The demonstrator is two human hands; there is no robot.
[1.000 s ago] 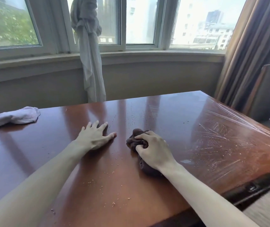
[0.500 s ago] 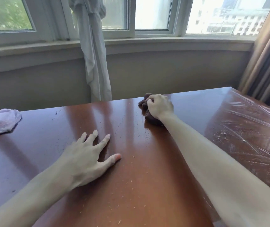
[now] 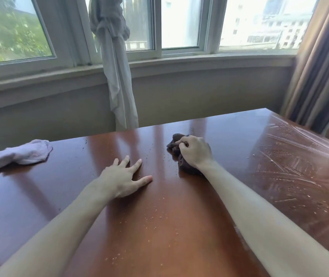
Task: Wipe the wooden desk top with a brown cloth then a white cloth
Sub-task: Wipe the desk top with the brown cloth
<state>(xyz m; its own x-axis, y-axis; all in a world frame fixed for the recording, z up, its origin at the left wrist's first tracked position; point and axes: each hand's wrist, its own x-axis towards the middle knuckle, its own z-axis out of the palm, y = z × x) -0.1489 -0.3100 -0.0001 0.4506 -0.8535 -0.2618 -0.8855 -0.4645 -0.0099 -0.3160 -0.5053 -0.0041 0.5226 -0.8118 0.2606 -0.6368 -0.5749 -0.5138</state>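
Two cloths lie on the wooden desk top [image 3: 179,226], and I tell each place from the brown cloth [image 3: 176,148]. Far to the left of the brown cloth, near the back left edge of the desk, the white cloth [image 3: 22,153] lies crumpled and no hand touches it. Nearer, to the left of the brown cloth and a little toward the person, the left hand [image 3: 122,179] rests flat on the wood with its fingers straight and spread; it holds nothing. Small pale crumbs [image 3: 153,216] are scattered on the wood in front of the brown cloth, between the two forearms. The brown cloth itself is bunched up on the desk, close to the back edge and about in the middle of it. The right hand [image 3: 195,152] lies on top of it, with fingers curled round the bunched fabric and pressing it on the wood. To the right of the brown cloth, the desk is covered by a wrinkled clear plastic film [image 3: 299,166] with more crumbs on it.
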